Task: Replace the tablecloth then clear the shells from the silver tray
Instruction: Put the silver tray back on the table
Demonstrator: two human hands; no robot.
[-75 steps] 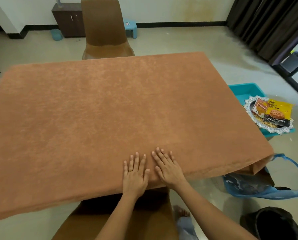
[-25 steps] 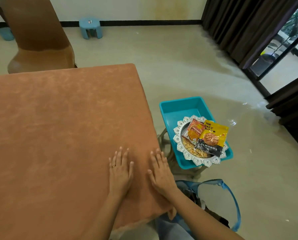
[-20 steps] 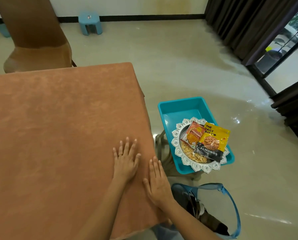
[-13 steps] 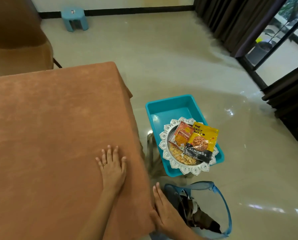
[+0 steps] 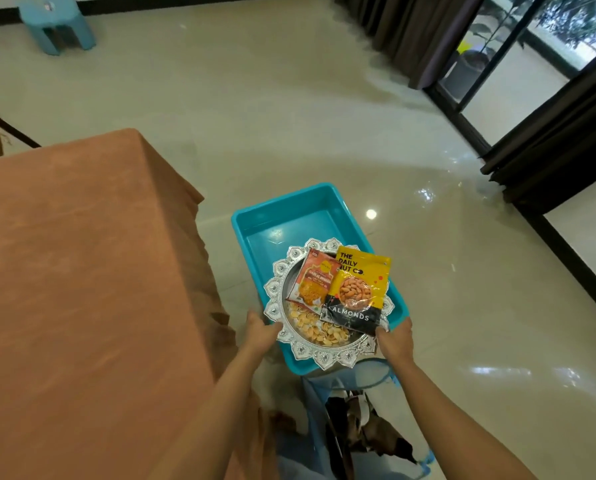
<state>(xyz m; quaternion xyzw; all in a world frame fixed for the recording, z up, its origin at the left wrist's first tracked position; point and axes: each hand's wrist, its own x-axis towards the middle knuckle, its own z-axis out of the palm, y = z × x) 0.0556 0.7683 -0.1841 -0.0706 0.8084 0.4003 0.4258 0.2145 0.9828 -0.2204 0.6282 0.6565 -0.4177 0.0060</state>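
Both hands are on the silver tray (image 5: 324,358): the left hand (image 5: 262,329) grips its near-left rim and the right hand (image 5: 395,337) grips the near-right rim, fingers curled at the scalloped edge. The tray sits in the near end of a teal tub (image 5: 289,216) on the floor, right of the counter (image 5: 192,258), where the brown tablecloth (image 5: 82,271) is already spread.

The shells (image 5: 315,329) lie loose in the near part of the tray, partly under two snack packs. The lift likely wants both sides rising evenly and the tray kept level, since neither the packs nor the shells are held by anything. Setting the packs aside before tipping the shells out, perhaps into the blue bag (image 5: 359,427) just near the tub, should keep them from sliding off.

The yellow-and-black pack (image 5: 357,292) reads "THE DAILY NUT CO." and "ALMONDS". The orange pack (image 5: 315,280) is too blurred to read with confidence.
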